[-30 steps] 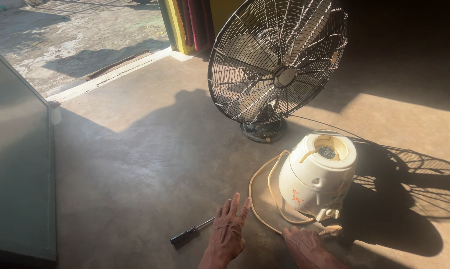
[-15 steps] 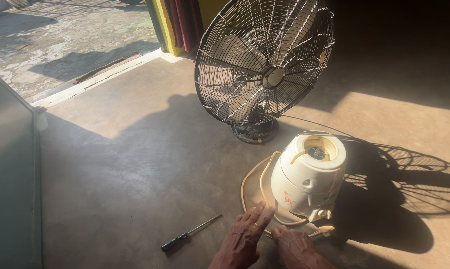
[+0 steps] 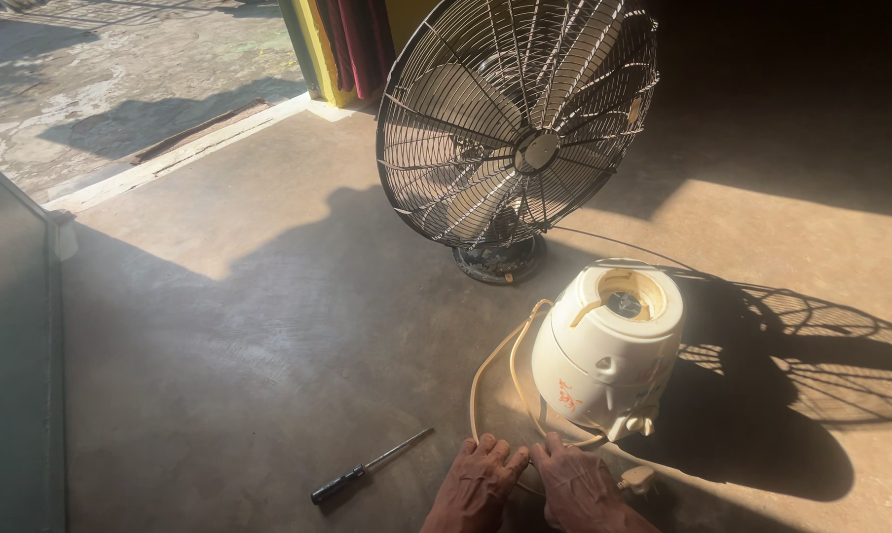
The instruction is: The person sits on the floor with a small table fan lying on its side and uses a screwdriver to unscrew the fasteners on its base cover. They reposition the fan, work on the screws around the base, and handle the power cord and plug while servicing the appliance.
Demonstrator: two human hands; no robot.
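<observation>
Scene: a sunlit concrete floor (image 3: 229, 326), seen from above by the person at work.
Left hand (image 3: 474, 486): laid flat on the floor, fingers together and pointing forward, tips at the near loop of the cord (image 3: 492, 370); it holds nothing.
Right hand (image 3: 579, 489): flat beside the left, the two touching at the fingers; its fingertips reach the foot of the appliance base (image 3: 606, 353) where the cord comes out. Whether any finger pinches the cord cannot be told.
Appliance base: cream plastic, round, standing upright just in front of both hands, its open top socket facing up.
Cord: pale, looped on the floor to the left of the base and curling round its near side; a plug (image 3: 635, 480) lies just right of the right hand.
Screwdriver (image 3: 369, 466): black handle, thin shaft, lying on the floor near the left hand but apart from it.
Fan (image 3: 517, 128): wire-caged, upright on a dark foot, behind the base and well apart from the hands.
Advice on handling: judged from this pose, gather the cord loop clear of the base first, steady the base with one hand, and keep the plug in sight.
</observation>
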